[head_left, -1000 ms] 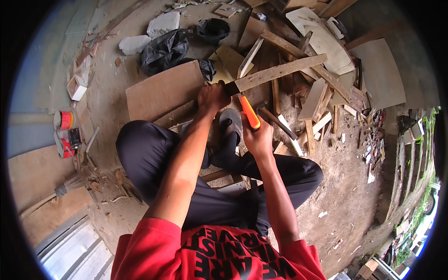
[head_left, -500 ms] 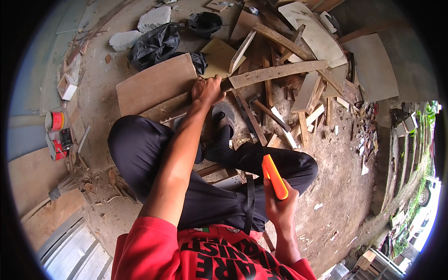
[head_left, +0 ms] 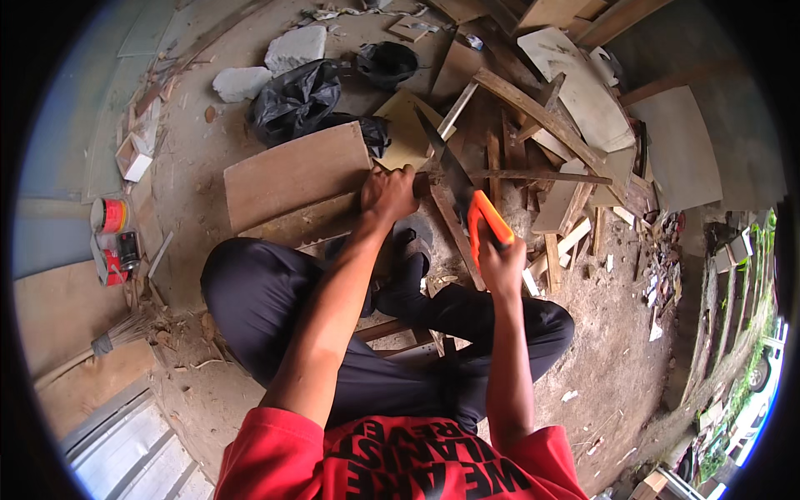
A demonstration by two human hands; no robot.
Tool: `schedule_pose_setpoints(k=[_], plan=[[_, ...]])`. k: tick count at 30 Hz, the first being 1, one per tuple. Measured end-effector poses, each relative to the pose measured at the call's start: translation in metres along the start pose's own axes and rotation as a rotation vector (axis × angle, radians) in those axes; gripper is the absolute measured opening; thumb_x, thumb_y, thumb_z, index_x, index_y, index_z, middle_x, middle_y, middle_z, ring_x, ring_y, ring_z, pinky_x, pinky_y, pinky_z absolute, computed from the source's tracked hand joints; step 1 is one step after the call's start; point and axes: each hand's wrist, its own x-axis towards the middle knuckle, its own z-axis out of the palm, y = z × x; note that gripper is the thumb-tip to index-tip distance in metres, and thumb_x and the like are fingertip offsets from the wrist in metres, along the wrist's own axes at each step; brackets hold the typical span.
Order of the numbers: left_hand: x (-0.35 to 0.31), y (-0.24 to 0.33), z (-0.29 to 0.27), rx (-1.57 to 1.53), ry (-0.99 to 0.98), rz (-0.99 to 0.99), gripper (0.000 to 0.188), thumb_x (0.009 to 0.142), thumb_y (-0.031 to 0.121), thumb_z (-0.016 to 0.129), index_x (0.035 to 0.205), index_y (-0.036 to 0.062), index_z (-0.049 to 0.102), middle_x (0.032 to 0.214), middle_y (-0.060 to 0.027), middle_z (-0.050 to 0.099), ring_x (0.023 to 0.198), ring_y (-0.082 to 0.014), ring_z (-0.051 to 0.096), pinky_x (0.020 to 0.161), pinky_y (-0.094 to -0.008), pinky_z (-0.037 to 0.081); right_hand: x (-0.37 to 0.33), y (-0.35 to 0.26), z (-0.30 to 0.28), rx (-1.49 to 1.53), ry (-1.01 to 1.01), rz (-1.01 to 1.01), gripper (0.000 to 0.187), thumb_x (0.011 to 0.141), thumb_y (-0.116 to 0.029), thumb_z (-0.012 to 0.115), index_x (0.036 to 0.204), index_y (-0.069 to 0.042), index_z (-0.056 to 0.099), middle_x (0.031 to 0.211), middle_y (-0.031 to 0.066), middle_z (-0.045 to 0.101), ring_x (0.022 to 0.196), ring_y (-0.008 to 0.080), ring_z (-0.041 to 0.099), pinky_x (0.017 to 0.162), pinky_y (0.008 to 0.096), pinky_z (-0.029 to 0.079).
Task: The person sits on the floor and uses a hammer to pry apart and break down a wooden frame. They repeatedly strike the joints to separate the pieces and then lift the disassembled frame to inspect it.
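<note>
In my right hand (head_left: 503, 268) is a handsaw (head_left: 454, 171), its orange handle wrapped by my fingers. The dark blade points forward and crosses over a narrow wooden plank (head_left: 542, 175), which extends to the right with its thin edge showing. My left hand (head_left: 390, 195) is closed around the plank's left end, just left of the blade; the fingertips are hidden. Whether the teeth touch the wood I cannot tell. A brown flat board (head_left: 296, 177) lies directly left of my left hand, beside a longer wood strip (head_left: 304, 218).
Scrap timber (head_left: 521, 104) and pale panels (head_left: 575, 83) are heaped ahead and right. Black plastic bags (head_left: 296, 100) and white blocks (head_left: 296, 48) lie at the far left. Cans (head_left: 110, 215) and a broom (head_left: 108, 340) sit along the left side. My crossed legs are below the plank.
My right hand has raised the handsaw from near my right thigh forward to the plank. The plank has turned from its broad face to its thin edge, with my left hand still on it.
</note>
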Motion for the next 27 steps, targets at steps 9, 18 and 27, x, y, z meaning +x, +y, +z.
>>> schedule_pose_setpoints(k=[9,18,27], plan=[[-0.009,0.016,-0.012,-0.064,0.101,0.045,0.041,0.069,0.031,0.077,0.098,0.0055,0.061,0.091,-0.0218,0.071,0.091,-0.04,0.069,0.083,-0.05,0.053,-0.064,0.089,-0.021,-0.127,0.35,-0.299,0.027,0.09,-0.014,0.07,0.073,0.0,0.055,0.058,0.011,0.048,0.048,0.0181,0.048,0.05,0.0328,0.039],[-0.025,0.027,-0.093,-0.123,0.271,0.171,0.053,0.075,0.053,0.076,0.084,0.0044,0.058,0.08,-0.0225,0.069,0.08,-0.044,0.067,0.068,-0.0513,0.052,-0.043,0.123,-0.033,-0.123,0.453,-0.447,0.057,0.086,-0.054,0.069,0.081,0.0,0.053,0.067,0.0153,0.047,0.061,0.0345,0.05,0.058,0.0417,0.042],[-0.018,0.04,-0.199,-0.709,0.156,0.46,0.027,0.086,0.029,0.062,0.07,0.0073,0.058,0.062,0.0031,0.055,0.06,-0.0066,0.05,0.054,-0.0267,0.039,-0.05,0.124,-0.06,-0.421,0.143,-0.747,0.038,0.076,-0.037,0.07,0.071,-0.005,0.05,0.071,0.0145,0.049,0.069,0.0353,0.054,0.064,0.044,0.042]])
